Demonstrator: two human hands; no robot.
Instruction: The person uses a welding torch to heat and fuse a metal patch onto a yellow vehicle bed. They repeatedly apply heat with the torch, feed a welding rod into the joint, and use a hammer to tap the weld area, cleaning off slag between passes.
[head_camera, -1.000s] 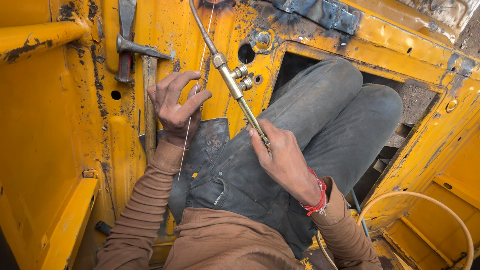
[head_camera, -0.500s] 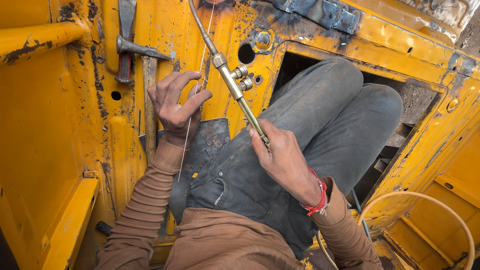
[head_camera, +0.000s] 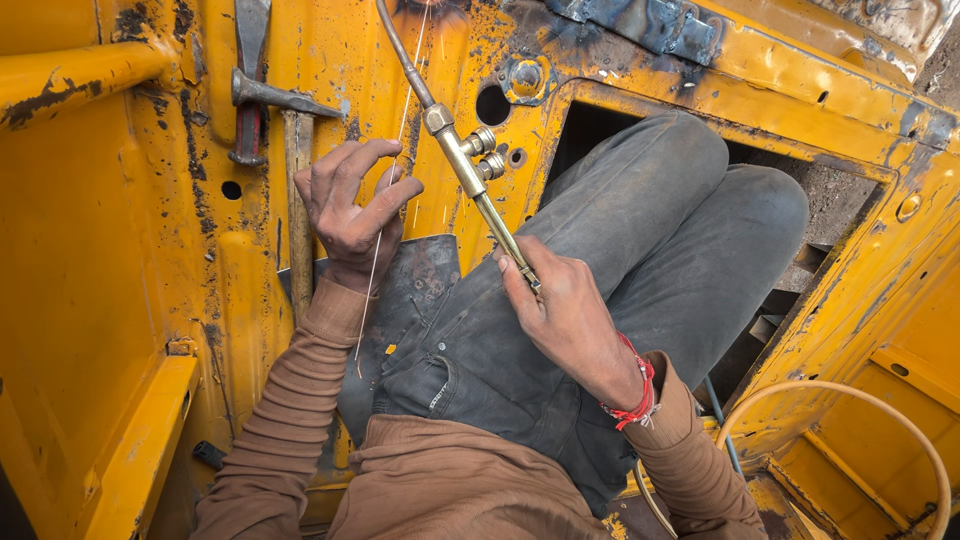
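Counted: one brass gas torch w/ two round valve knobs, one thin filler wire, one hammer resting against the yellow body panel, one pale hose looping at lower right, two hands.

Right hand was closed round the torch's lower handle, thumb laid along the shaft, fingers wrapped under. Torch ran diagonally up & left from that grip, over the grey-trousered knees, its bent neck going out of frame at the top edge. Red thread band sat on that wrist.

Left hand was half curled, fingertips pinched on the wire; the wire ran near-vertical thru the pinch, top end near the torch neck, bottom end hanging past the brown sleeve. Hammer stood just left of that hand, not touching as far as I could tell.
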